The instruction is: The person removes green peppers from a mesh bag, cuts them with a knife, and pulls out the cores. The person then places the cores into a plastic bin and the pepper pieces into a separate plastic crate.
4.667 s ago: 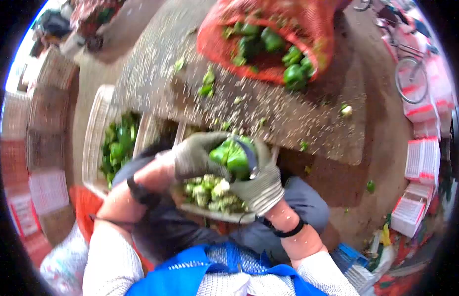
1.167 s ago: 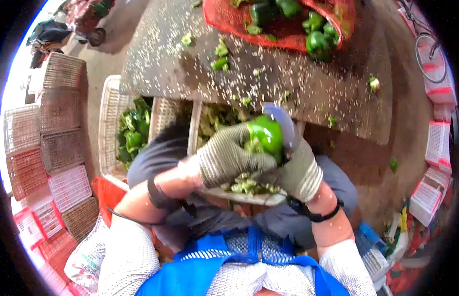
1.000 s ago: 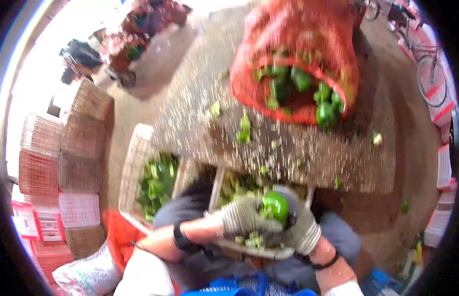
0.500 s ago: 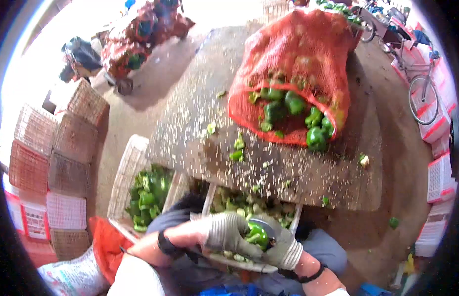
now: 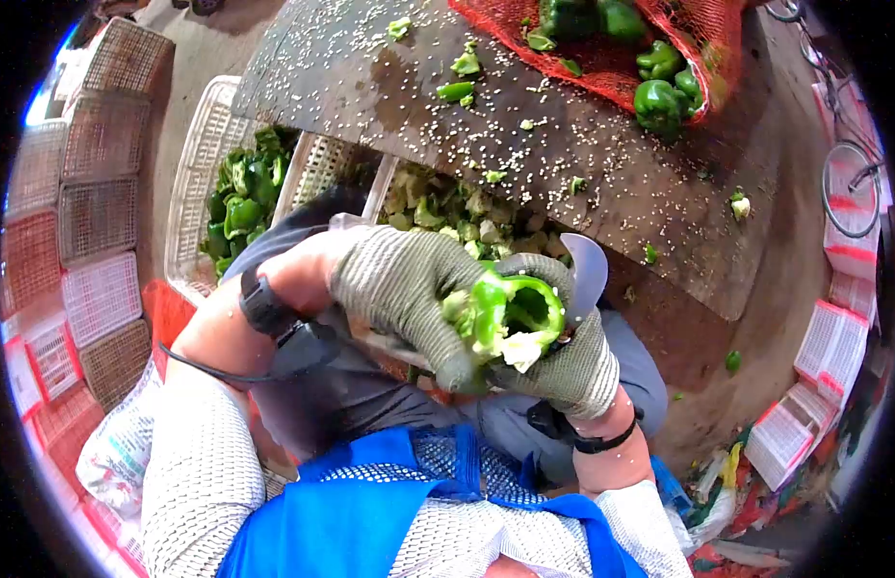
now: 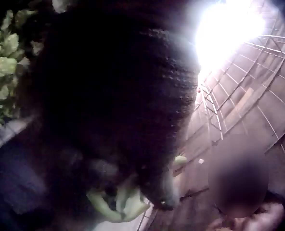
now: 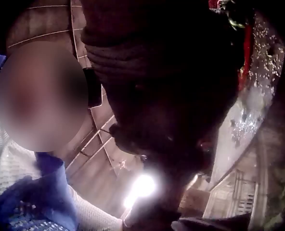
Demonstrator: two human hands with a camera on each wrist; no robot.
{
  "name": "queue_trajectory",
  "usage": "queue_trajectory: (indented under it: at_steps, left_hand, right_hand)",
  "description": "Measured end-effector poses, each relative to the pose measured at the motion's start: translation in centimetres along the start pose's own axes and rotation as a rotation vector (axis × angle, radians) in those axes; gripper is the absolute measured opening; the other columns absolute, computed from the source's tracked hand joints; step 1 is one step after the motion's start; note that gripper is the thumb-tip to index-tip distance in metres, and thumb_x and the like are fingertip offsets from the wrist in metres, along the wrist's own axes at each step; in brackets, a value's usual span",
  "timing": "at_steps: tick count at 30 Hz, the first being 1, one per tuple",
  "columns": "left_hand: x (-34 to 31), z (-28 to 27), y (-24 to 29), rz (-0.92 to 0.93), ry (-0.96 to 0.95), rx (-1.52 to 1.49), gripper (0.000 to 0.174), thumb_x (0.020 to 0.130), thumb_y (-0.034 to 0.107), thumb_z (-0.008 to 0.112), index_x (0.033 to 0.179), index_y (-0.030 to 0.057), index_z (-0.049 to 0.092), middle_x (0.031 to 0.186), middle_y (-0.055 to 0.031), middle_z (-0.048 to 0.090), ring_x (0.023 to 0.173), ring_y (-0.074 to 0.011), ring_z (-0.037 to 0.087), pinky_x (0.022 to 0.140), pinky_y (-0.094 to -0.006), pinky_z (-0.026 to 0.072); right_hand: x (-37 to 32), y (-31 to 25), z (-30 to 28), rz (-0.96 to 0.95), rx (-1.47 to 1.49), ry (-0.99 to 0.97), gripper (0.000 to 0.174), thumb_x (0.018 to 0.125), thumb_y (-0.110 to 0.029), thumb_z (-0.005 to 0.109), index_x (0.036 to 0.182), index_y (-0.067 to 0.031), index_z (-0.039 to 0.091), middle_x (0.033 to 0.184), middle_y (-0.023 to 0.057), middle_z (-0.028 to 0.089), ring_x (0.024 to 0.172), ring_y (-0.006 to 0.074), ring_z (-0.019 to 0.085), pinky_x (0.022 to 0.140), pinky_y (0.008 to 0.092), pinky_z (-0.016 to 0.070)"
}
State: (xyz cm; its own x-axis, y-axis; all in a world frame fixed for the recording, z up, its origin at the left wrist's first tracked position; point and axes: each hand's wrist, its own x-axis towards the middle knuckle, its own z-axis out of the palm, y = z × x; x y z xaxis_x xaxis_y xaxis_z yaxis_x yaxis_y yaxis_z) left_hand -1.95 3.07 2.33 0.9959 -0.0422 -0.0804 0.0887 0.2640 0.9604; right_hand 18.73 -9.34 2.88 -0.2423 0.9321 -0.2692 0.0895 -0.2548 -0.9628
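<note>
In the head view a green bell pepper (image 5: 486,328) is held between both gloved hands, cut open so its hollow inside shows, with white pith hanging at its lower edge. My left hand (image 5: 404,289) grips its left side, thumb below and fingers above, beside a pale bit of core. The right hand (image 5: 568,361) curls around the pepper's right side and also holds a knife, whose broad, curved blade (image 5: 588,275) sticks up past the fingers; the handle is hidden in the glove. The left wrist view is dark, with a pepper edge (image 6: 118,211) low in it.
A crate of pepper scraps (image 5: 380,188) stands beyond the hands, and a crate (image 5: 187,193) with green peppers is at left. The seed-strewn board (image 5: 389,116) carries a red mesh sack (image 5: 726,48) of peppers. Stacked crates (image 5: 101,231) line the left side.
The pepper showed its glossy outer skin beside the blade; now its hollow inside faces up and the blade stands clear to the right. The head view has tilted down.
</note>
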Motion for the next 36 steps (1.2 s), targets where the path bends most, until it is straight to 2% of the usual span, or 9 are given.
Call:
queue_trajectory:
  at_steps: [5, 12, 15, 16, 19, 28, 33, 35, 36]
  left_hand:
    - [-0.5, -0.3, 3.3, -0.286, 0.184, -0.065, 0.040, 0.081, 0.015, 0.080, 0.115, 0.0032, 0.064, 0.109, -0.0054, 0.069, 0.098, -0.0117, 0.065, 0.080, -0.0272, 0.0543]
    - [-0.2, -0.1, 0.3, -0.165, 0.547, 0.031, 0.072, 0.077, 0.013, 0.082, 0.139, 0.0038, 0.046, 0.126, -0.0077, 0.061, 0.115, -0.0154, 0.056, 0.099, -0.0334, 0.0471]
    - [-0.5, 0.1, 0.8, -0.082, 0.553, -0.286, 0.074, 0.079, 0.018, 0.081, 0.141, 0.0046, 0.043, 0.126, -0.0044, 0.059, 0.114, -0.0141, 0.055, 0.099, -0.0315, 0.0458]
    - [-0.8, 0.4, -0.4, 0.086, 0.526, -0.680, 0.057, 0.088, 0.025, 0.072, 0.136, 0.0053, 0.050, 0.119, -0.0023, 0.061, 0.107, -0.0108, 0.057, 0.091, -0.0284, 0.0478]
    - [-0.9, 0.4, -0.9, -0.093, 0.686, -0.454, 0.039, 0.096, 0.030, 0.060, 0.126, 0.0049, 0.059, 0.109, -0.0006, 0.064, 0.096, -0.0070, 0.057, 0.082, -0.0246, 0.0476]
    - [1.8, 0.5, -2.7, -0.163, 1.005, -0.435, 0.027, 0.094, 0.030, 0.065, 0.098, 0.0037, 0.069, 0.083, 0.0016, 0.065, 0.077, -0.0069, 0.058, 0.069, -0.0242, 0.0483]
    - [0.7, -0.6, -2.8, -0.145, 1.001, 0.009, 0.026, 0.099, 0.025, 0.057, 0.107, 0.0013, 0.066, 0.110, -0.0024, 0.067, 0.098, -0.0096, 0.059, 0.085, -0.0254, 0.0484]
    - [-0.4, -0.9, -1.2, -0.383, 0.994, 0.071, 0.024, 0.097, 0.021, 0.058, 0.105, -0.0003, 0.066, 0.123, -0.0040, 0.063, 0.105, -0.0093, 0.055, 0.090, -0.0253, 0.0447]
    - [-0.9, -0.4, -0.5, -0.210, 1.001, 0.065, 0.018, 0.093, 0.018, 0.062, 0.096, 0.0007, 0.066, 0.132, -0.0086, 0.058, 0.111, -0.0146, 0.054, 0.096, -0.0296, 0.0424]
  right_hand:
    - [0.1, 0.6, -0.1, 0.063, 0.434, 0.035, 0.076, 0.067, -0.022, 0.089, 0.130, -0.0068, 0.050, 0.122, 0.0052, 0.059, 0.111, 0.0169, 0.057, 0.100, 0.0339, 0.0448]
    - [0.7, -0.5, -0.6, 0.204, 0.633, 0.215, 0.077, 0.068, -0.015, 0.087, 0.132, -0.0044, 0.047, 0.116, 0.0058, 0.062, 0.105, 0.0161, 0.060, 0.094, 0.0321, 0.0503]
    - [1.1, -0.1, -0.5, 0.192, 0.542, 0.233, 0.075, 0.068, -0.011, 0.086, 0.133, -0.0036, 0.048, 0.117, 0.0061, 0.062, 0.105, 0.0167, 0.061, 0.093, 0.0331, 0.0513]
    - [1.3, -0.4, -0.3, 0.222, 0.501, 0.231, 0.077, 0.068, -0.010, 0.086, 0.133, -0.0038, 0.046, 0.115, 0.0052, 0.062, 0.103, 0.0162, 0.060, 0.093, 0.0318, 0.0509]
    - [1.7, -0.3, 0.4, 0.220, 0.460, 0.223, 0.072, 0.069, -0.008, 0.084, 0.131, -0.0042, 0.048, 0.114, 0.0047, 0.061, 0.103, 0.0155, 0.060, 0.093, 0.0298, 0.0502]
    - [1.7, 1.4, 1.8, 0.174, 0.247, 0.186, 0.074, 0.070, -0.016, 0.086, 0.132, -0.0020, 0.048, 0.118, 0.0086, 0.063, 0.106, 0.0164, 0.060, 0.093, 0.0310, 0.0499]
    - [1.4, 1.0, 0.8, 0.169, 0.345, 0.224, 0.064, 0.073, -0.011, 0.084, 0.129, -0.0047, 0.052, 0.114, 0.0054, 0.064, 0.100, 0.0165, 0.063, 0.089, 0.0324, 0.0531]
    - [1.2, 0.7, 0.5, 0.131, 0.521, 0.254, 0.064, 0.074, -0.013, 0.084, 0.129, -0.0042, 0.053, 0.114, 0.0070, 0.065, 0.101, 0.0189, 0.065, 0.089, 0.0342, 0.0540]
    - [1.1, 0.8, 0.3, 0.115, 0.562, 0.267, 0.064, 0.074, -0.014, 0.084, 0.129, -0.0038, 0.052, 0.115, 0.0077, 0.065, 0.101, 0.0201, 0.065, 0.089, 0.0346, 0.0543]
